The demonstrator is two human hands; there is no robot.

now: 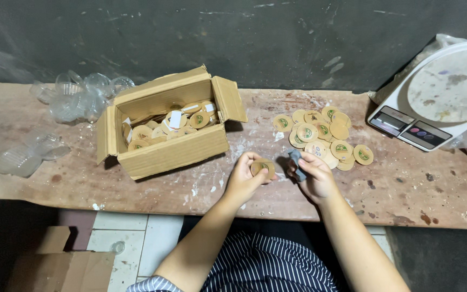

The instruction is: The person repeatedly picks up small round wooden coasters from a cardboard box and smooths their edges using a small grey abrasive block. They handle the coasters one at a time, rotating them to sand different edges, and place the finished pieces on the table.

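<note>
head view: left hand [246,176] grips a round tan lid [262,168] over the wooden bench [136,189]. right hand [314,176] pinches a small grey tool [297,163] just beside it, near the loose lid pile [322,138] and open cardboard box [168,127].

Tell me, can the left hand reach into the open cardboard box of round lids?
Probably yes. The left hand, holding one round tan lid, sits just right of the open brown cardboard box, whose flaps are folded out, and nothing lies between.

The worn wooden desk [136,189] bears a cardboard box [168,151] left of the grip, loose round lids [325,138] and a scale [433,94] to its right.
</note>
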